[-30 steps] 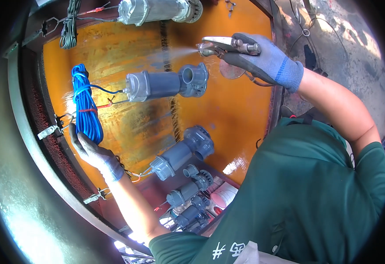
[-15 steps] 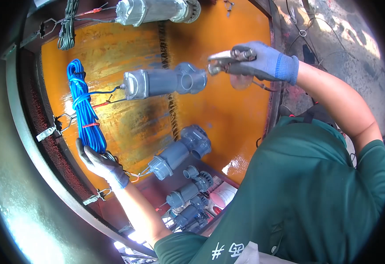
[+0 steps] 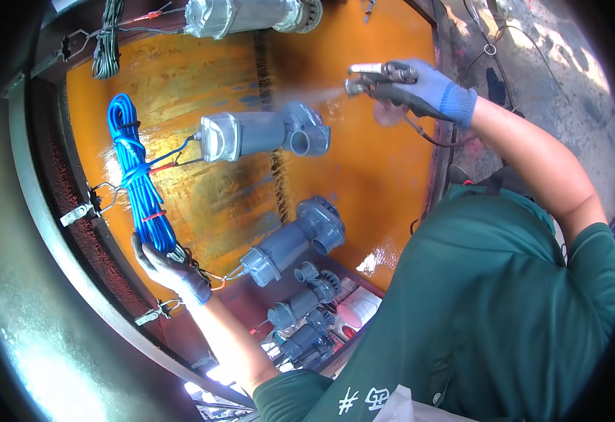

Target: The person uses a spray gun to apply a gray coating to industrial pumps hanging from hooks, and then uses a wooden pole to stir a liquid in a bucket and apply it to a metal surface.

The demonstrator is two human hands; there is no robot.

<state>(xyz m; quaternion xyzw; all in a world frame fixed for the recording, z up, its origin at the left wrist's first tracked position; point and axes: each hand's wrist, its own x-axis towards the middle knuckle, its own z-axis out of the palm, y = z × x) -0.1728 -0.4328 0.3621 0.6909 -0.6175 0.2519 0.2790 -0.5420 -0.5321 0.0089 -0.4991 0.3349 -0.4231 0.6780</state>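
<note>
Left of your right hand (image 3: pixel 427 91), a pale mist (image 3: pixel 314 95) fans out from the spray gun (image 3: pixel 355 86), where half a second ago none shows. Your right hand is clamped around the gun, its hose (image 3: pixel 445 143) looping below your wrist. Further left and slightly lower hangs the grey pump (image 3: pixel 258 133), its round outlet (image 3: pixel 309 142) turned lower than before. Your left hand (image 3: pixel 175 276) has shifted a little down and right, closed on the lower end of the blue cable bundle (image 3: pixel 138 179), which swings with it. That seems to turn the pump, so a different side of its casing likely faces the spray; you cannot tell how much lands.

Behind the pump, between your hands, spreads a glossy orange panel (image 3: pixel 367 169), its left part streaked with grey and split by a dark seam (image 3: pixel 280 186). Right of your left hand sits another grey pump (image 3: pixel 283 246), with smaller units (image 3: pixel 295 311) and a white bucket (image 3: pixel 358 309) below it. Beyond your left hand curves a green frame (image 3: pixel 34 165); past your right hand lies sunlit, stained concrete floor (image 3: pixel 540 105).
</note>
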